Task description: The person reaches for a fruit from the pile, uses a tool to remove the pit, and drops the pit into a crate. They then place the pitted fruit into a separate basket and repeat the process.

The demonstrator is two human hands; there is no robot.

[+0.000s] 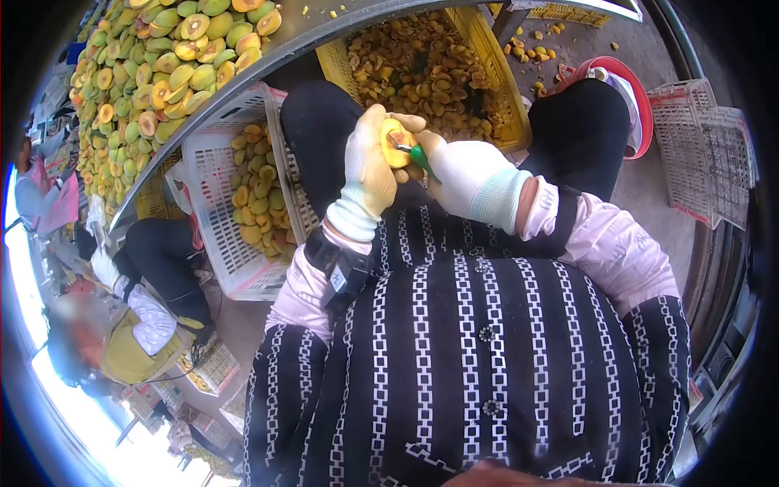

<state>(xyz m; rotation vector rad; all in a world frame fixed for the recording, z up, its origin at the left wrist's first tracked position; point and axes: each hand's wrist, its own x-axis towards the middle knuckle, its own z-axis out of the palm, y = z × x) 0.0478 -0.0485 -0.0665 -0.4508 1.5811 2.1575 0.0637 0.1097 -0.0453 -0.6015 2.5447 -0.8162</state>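
My left hand (369, 162), in a white glove stained yellow, is closed round a peach half (397, 144) with its cut face toward me. In my gloved right hand (471, 172) is a green-handled pitting knife (422, 159). Its metal tip touches the brown centre of the peach half. Both hands are together above my lap. Beyond them, a yellow crate (513, 89) holds many brownish-yellow cut pieces. Left of my knees, a white crate (213, 191) contains green-yellow peach halves (261, 191).
Peach halves (154, 81) are heaped on a metal-edged table (284, 50) at the upper left. A red bucket (645, 122) and white crates (686, 154) stand to the right. Fruit bits (535, 53) lie on the floor. A co-worker (146, 341) sits at the left.
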